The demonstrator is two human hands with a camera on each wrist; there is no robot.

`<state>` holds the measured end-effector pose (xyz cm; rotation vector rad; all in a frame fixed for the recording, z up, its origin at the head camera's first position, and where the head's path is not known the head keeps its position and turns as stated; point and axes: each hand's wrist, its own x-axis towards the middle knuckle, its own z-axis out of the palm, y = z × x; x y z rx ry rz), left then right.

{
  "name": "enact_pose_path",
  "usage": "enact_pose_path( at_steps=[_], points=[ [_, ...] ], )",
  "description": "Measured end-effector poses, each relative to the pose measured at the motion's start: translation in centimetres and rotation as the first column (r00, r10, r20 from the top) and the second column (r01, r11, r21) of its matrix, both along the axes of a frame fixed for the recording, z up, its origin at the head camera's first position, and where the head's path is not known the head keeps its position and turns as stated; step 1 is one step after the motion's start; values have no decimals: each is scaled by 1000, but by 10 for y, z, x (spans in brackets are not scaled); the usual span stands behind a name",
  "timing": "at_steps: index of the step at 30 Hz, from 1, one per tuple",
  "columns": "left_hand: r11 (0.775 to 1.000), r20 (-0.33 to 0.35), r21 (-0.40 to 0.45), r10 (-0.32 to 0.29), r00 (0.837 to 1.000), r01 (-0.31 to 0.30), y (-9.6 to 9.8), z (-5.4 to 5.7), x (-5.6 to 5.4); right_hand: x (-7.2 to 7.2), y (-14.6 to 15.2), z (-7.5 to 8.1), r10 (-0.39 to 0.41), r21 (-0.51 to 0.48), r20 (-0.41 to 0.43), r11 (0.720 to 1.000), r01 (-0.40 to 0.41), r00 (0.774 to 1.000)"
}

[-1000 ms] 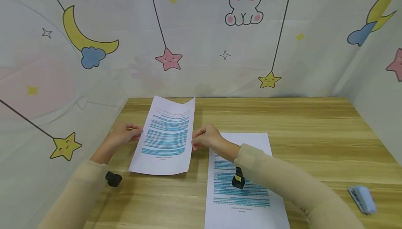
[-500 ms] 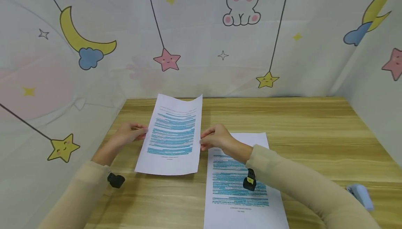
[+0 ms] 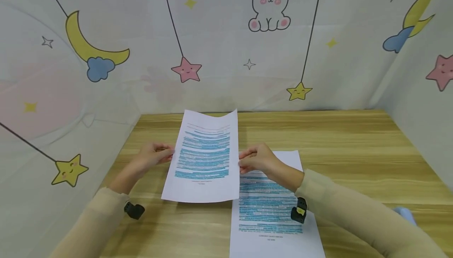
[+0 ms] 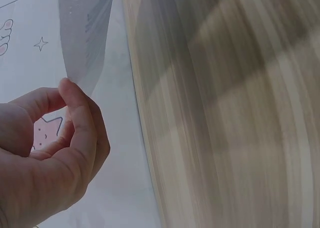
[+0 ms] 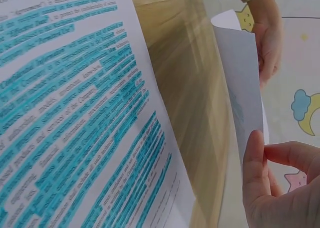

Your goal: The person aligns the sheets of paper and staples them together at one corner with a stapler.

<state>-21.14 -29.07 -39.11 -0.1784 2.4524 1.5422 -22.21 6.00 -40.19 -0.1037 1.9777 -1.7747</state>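
Between the two hands a sheet of paper (image 3: 203, 155) with blue-highlighted print is held up, bowed along its length and raised off the table. My left hand (image 3: 153, 157) pinches its left edge between thumb and fingers, which the left wrist view shows close up. On the opposite side my right hand (image 3: 260, 159) pinches the right edge. A second highlighted sheet (image 3: 270, 214) lies flat on the table, partly under my right forearm; the raised sheet's lower right corner overlaps its left edge in the head view.
The wood-grain table (image 3: 354, 152) meets a printed white cloth (image 3: 219, 45) at the back and sides. A small light-blue object (image 3: 405, 214) lies at the right, mostly behind my right sleeve. Black wrist cameras (image 3: 134, 210) hang at both cuffs.
Both hands have carried the raised sheet to the right, toward the flat one. My right forearm now covers most of the light-blue object, a stapler-like shape seen whole before.
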Motion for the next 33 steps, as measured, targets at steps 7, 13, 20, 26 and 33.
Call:
enact_pose_path(
  at_steps=[7, 13, 20, 26, 33],
  points=[
    [997, -20, 49, -62, 998, 63, 12, 1, 8, 5, 16, 2, -12, 17, 4, 1000, 11, 1000],
    [994, -45, 59, -91, 995, 94, 21, 1, 13, 10, 29, 7, -4, 57, -29, 998, 6, 1000],
    [990, -37, 79, -117, 992, 120, 32, 2, 19, 19, 49, 13, -9, 74, -54, 997, 13, 998],
    [981, -34, 96, -165, 986, 167, 46, 3, 25, 29, 63, 19, 5, 102, -79, 995, 4, 997],
    [975, -45, 115, -187, 981, 191, 58, -4, 27, 36, 81, 19, 28, 88, -60, 996, -23, 998]
  ],
)
